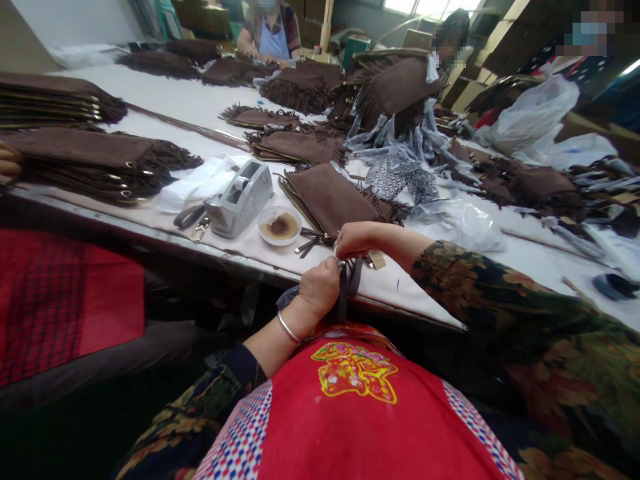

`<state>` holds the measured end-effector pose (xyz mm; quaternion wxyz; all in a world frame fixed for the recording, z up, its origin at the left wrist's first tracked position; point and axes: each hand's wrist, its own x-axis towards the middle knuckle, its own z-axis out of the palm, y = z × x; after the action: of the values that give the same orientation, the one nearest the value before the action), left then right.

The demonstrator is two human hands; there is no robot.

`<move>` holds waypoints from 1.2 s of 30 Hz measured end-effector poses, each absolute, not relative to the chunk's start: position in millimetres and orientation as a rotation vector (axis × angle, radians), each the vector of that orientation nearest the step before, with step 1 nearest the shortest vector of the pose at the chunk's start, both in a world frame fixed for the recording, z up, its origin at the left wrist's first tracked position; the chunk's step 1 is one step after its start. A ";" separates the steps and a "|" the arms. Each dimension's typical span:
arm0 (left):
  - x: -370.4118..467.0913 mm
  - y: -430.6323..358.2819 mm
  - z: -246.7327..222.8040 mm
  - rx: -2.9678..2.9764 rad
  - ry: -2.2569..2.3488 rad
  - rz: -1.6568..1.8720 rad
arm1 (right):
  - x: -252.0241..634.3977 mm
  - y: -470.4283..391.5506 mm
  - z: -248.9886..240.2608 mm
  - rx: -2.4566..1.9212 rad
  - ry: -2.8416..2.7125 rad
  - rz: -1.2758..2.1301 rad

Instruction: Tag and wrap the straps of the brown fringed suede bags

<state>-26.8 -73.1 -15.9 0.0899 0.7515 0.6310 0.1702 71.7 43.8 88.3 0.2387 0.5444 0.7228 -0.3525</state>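
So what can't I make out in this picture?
Head view:
What's between the left hand and right hand: hidden by the hands themselves.
Co-worker's hand: partly cut off by the left edge.
Upper-left stack of brown pouches: far end cut off there too.

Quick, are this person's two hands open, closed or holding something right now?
Left hand: closed, right beside the other; any item gripped can't be made out.
Right hand: closed, near the dark strap; its grip can't be told.
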 end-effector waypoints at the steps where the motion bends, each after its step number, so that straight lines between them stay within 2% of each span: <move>1: -26.8 -73.5 -15.9 2.224 1.887 0.517 | 71.7 46.5 86.4 1.470 1.969 -0.987; 8: -32.2 -70.5 -10.4 2.149 1.854 0.587 | 71.1 56.1 77.1 1.412 1.927 -0.939; 15: -36.1 -66.1 -8.4 2.087 1.834 0.661 | 94.5 45.9 72.8 1.568 1.918 -1.426; 23: -34.5 -67.0 -8.9 2.155 1.855 0.620 | 110.7 35.4 73.3 1.728 1.959 -1.688; 26: -32.2 -68.9 -8.8 2.176 1.872 0.532 | 105.9 33.1 76.9 1.678 2.027 -1.540; 32: -31.2 -71.5 -7.6 2.165 1.908 0.507 | 92.5 32.8 86.9 1.527 2.316 -0.969; 36: -32.1 -71.9 -7.6 2.156 1.920 0.522 | 90.9 29.5 92.6 1.431 2.479 -0.849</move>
<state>-32.1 -71.9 -7.6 0.1038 0.7309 0.6509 0.1771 90.9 29.5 92.6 0.0781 0.4778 0.8278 -0.2836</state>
